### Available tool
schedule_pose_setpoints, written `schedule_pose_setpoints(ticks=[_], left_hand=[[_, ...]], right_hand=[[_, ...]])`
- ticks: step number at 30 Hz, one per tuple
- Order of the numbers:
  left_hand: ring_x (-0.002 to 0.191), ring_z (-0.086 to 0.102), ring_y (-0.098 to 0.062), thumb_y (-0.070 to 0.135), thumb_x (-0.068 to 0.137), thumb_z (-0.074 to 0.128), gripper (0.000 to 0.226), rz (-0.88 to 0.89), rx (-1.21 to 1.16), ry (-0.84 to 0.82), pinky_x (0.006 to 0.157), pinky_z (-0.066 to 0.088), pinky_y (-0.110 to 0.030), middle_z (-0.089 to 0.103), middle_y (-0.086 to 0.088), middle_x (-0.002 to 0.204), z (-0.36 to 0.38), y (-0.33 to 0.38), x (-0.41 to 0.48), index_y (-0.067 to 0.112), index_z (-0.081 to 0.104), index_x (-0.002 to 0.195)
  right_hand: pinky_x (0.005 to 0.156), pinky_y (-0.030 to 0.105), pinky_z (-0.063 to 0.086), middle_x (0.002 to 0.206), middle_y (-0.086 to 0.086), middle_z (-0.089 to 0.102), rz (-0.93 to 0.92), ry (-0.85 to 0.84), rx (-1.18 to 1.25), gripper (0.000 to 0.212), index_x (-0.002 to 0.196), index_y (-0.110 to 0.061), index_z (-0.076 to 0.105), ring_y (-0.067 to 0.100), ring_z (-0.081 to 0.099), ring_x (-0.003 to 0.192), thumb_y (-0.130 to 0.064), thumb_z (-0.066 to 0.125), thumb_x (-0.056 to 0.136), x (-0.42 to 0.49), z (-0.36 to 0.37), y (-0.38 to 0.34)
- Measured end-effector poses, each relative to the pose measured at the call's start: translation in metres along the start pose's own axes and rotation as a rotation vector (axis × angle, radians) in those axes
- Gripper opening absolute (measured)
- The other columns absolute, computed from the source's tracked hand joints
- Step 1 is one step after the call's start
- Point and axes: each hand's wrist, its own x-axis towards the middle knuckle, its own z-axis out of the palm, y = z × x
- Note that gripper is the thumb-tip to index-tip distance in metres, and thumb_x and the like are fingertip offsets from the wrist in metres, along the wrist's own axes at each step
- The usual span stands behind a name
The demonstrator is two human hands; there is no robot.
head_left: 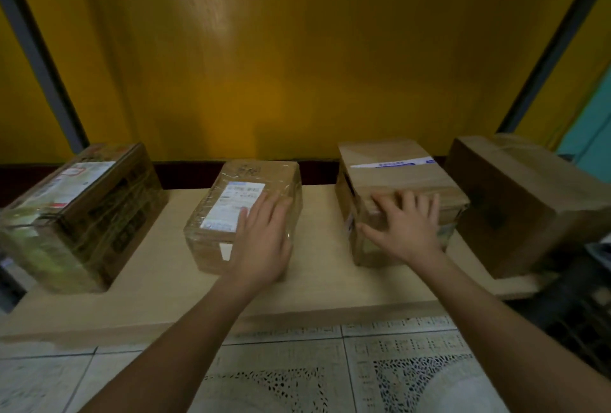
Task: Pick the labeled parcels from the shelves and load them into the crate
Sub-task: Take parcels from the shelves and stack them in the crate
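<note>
Labelled parcel (228, 211), wrapped in clear tape, is set second from the left on the pale shelf (158, 267). It is covered by the left hand (261, 240), laid flat with the fingers straight and close together. The brown parcel (390, 168) beside it is touched on top by the right hand (408, 227), fingers spread and nearly straight, thumb stretched out to the side. Nothing is gripped by either hand. A printed box (82, 211) and a large carton (529, 201) are seen at the ends.
</note>
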Motion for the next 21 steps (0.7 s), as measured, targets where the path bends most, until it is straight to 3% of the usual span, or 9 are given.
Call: schedule_pose_setpoints(ticks=[2,5,6,8,11,13,15,18,21], left_hand=[[0.143,0.01,-0.017,0.014,0.091,0.043,0.056,0.095,-0.138,0.07,0.115,0.008,-0.032,0.016,0.0,0.155,-0.001,0.014,0.004,0.018,0.024,0.144],[0.142,0.014,-0.015,0.018,0.096,0.039,0.051,0.111,-0.382,0.024,0.109,0.014,-0.023,0.013,0.001,0.155,0.0,0.04,0.016,0.021,0.022,0.145],[0.142,0.012,-0.014,0.023,0.097,0.038,0.052,0.109,-0.438,-0.038,0.109,0.013,-0.024,0.01,0.002,0.156,0.003,0.048,0.02,0.026,0.02,0.145],[0.142,0.007,-0.017,0.037,0.097,0.036,0.051,0.106,-0.4,-0.179,0.112,0.013,-0.033,0.006,0.003,0.157,0.012,0.061,0.026,0.035,0.018,0.145],[0.143,-0.001,-0.021,0.046,0.094,0.035,0.047,0.079,-0.26,-0.262,0.114,0.01,-0.04,0.016,0.001,0.155,0.027,0.072,0.026,0.035,0.031,0.14],[0.143,-0.002,-0.019,0.048,0.093,0.04,0.046,0.064,-0.308,-0.214,0.114,0.01,-0.04,0.02,0.003,0.153,0.034,0.074,0.022,0.034,0.038,0.137],[0.142,0.0,-0.016,0.05,0.09,0.043,0.048,0.05,-0.384,-0.179,0.113,0.011,-0.041,0.023,0.005,0.152,0.034,0.072,0.018,0.034,0.041,0.135],[0.142,0.008,-0.017,0.059,0.084,0.045,0.055,-0.024,-0.527,-0.127,0.113,0.014,-0.041,0.026,0.006,0.15,0.03,0.062,0.016,0.036,0.042,0.134],[0.137,0.025,-0.013,0.05,0.087,0.043,0.052,-0.071,-0.71,-0.217,0.109,0.025,-0.031,0.029,0.003,0.149,0.031,0.051,0.009,0.039,0.035,0.137]], right_hand=[[0.113,0.052,-0.004,0.133,0.009,0.039,-0.082,-0.012,-0.012,0.062,0.136,-0.038,0.037,0.03,0.027,0.131,-0.065,0.044,0.081,-0.011,-0.008,-0.011],[0.11,0.046,0.018,0.115,0.002,0.06,-0.161,-0.007,0.236,0.038,0.114,-0.033,0.061,0.023,0.049,0.115,-0.053,0.046,0.085,-0.015,-0.029,-0.01],[0.108,0.044,0.026,0.11,0.0,0.064,-0.137,0.077,0.336,0.031,0.106,-0.031,0.065,0.021,0.055,0.109,-0.047,0.048,0.085,-0.016,-0.035,-0.003],[0.105,0.046,0.034,0.121,0.004,0.06,0.026,0.262,0.398,0.04,0.121,-0.024,0.057,0.023,0.053,0.114,-0.044,0.051,0.087,-0.014,-0.038,0.023],[0.11,0.049,0.028,0.149,0.01,0.031,0.44,-0.027,0.68,0.077,0.145,-0.019,0.025,0.03,0.033,0.134,-0.057,0.052,0.084,-0.026,-0.037,0.06],[0.108,0.047,0.024,0.145,0.007,0.038,0.548,-0.339,1.06,0.072,0.142,-0.022,0.031,0.028,0.036,0.131,-0.064,0.043,0.084,-0.035,-0.03,0.064],[0.102,0.039,0.028,0.124,-0.004,0.054,0.427,-0.458,1.19,0.055,0.132,-0.035,0.042,0.016,0.05,0.113,-0.065,0.035,0.086,-0.042,-0.028,0.057],[0.075,0.015,0.031,0.087,-0.033,0.056,0.217,-0.352,1.138,0.022,0.093,-0.056,0.051,-0.013,0.046,0.08,-0.066,0.033,0.084,-0.034,-0.043,0.046],[0.082,0.022,0.031,0.081,-0.043,0.049,0.124,-0.271,1.097,0.023,0.091,-0.062,0.051,-0.017,0.043,0.079,-0.074,0.035,0.079,-0.023,-0.064,0.037]])
